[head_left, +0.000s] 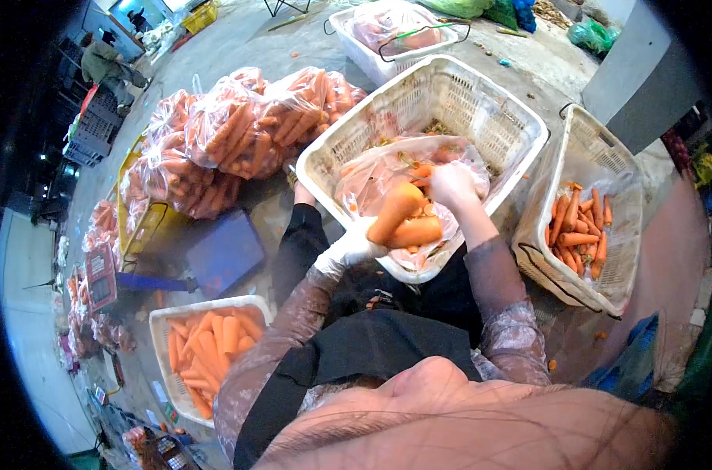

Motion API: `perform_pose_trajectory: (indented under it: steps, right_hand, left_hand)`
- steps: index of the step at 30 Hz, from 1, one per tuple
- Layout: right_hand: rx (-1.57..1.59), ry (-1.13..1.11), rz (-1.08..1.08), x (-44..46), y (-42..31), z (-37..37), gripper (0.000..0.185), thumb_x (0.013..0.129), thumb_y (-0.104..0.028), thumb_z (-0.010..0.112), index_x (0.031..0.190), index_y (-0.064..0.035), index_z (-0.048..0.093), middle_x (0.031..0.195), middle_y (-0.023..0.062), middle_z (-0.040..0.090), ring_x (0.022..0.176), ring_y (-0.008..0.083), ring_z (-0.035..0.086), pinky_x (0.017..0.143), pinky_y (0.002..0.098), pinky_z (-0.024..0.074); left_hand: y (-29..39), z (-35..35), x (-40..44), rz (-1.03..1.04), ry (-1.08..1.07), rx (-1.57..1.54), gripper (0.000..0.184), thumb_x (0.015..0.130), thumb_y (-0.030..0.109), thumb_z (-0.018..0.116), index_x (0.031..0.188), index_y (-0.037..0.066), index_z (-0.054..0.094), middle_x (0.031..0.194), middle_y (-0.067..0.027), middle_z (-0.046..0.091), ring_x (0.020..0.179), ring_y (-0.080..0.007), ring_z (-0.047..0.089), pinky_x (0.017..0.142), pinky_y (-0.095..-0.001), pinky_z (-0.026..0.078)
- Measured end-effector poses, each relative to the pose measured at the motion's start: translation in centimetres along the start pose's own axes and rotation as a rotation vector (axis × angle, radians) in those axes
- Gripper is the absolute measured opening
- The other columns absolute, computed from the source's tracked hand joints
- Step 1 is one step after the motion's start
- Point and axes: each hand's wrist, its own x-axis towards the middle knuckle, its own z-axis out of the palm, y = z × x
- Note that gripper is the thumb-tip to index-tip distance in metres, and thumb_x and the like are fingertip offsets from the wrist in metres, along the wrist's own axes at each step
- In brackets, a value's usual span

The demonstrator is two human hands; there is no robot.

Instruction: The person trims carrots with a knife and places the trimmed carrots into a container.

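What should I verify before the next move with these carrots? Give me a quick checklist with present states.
1. Left hand has a hold on the large carrots: ok.
2. Large white basket is below both hands: ok.
3. Right hand is well away from the held carrots: not ok, it is close beside their far ends.
4. Right hand holds a tool: cannot tell, it is blurred.
5. Clear plastic is away from the work: not ok, it lies in the large basket beneath the hands.
6. Right-side crate has carrots in it: ok.
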Motion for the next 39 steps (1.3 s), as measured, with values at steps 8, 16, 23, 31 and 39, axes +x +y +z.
perform_pose_trajectory:
  steps: [8,16,23,31,39]
  right_hand:
    - [0.081,-0.043,0.144,-1.2,0.1,-2.6,0.023,0.076,-0.021,0.058,0.082,-0.001,0.068,0.083,0.0217,0.066,0.079,0.0352,0.065,0.071,0.0444,0.0517]
    - [0.465,0.371,-0.368,-1.7,-7.2,-3.2,0.02,0.076,-0.025,0.065,0.072,-0.0076,0.057,0.06,0.0139,0.059,0.057,0.0314,0.061,0.051,0.0418,0.0465]
    - [0.454,0.413,-0.719,-1.6,-11.6,-0.1,0.011,0.072,-0.017,0.062,0.075,-0.0113,0.054,0.061,0.0087,0.06,0.055,0.0274,0.061,0.05,0.0399,0.0461]
    - [0.269,0.243,-0.388,-2.5,-8.9,0.2,0.009,0.073,-0.018,0.059,0.078,-0.0104,0.061,0.066,0.012,0.063,0.06,0.0295,0.063,0.054,0.0399,0.0498]
    - [0.569,0.405,-0.539,-3.3,-8.6,-1.3,0.011,0.071,-0.016,0.064,0.071,-0.0087,0.056,0.062,0.013,0.058,0.059,0.0318,0.06,0.052,0.0421,0.0464]
  left_hand:
    - [-1.3,-4.4,-4.3,-0.111,0.163,-0.166,0.052,0.06,0.011,0.07,0.109,0.0,0.057,0.091,-0.0058,0.062,0.08,-0.0151,0.057,0.072,-0.028,0.047]
    - [-4.0,-9.6,-14.9,-0.25,0.343,-0.182,0.064,0.056,0.014,0.073,0.116,-0.003,0.055,0.098,-0.0092,0.062,0.084,-0.0177,0.059,0.076,-0.0305,0.048]
    - [-5.8,-5.8,-11.7,-0.229,0.088,-0.276,0.063,0.055,0.013,0.073,0.114,-0.003,0.056,0.097,-0.0104,0.064,0.084,-0.0183,0.06,0.078,-0.03,0.048]
    - [-4.5,-3.9,-9.1,-0.146,-0.065,-0.043,0.054,0.056,0.018,0.071,0.107,0.001,0.059,0.077,-0.0025,0.058,0.065,-0.0107,0.052,0.055,-0.0249,0.043]
    - [-1.7,-2.9,-9.4,-0.167,-0.029,-0.354,0.061,0.054,0.016,0.073,0.111,-0.001,0.06,0.091,-0.0051,0.063,0.08,-0.013,0.057,0.073,-0.0263,0.046]
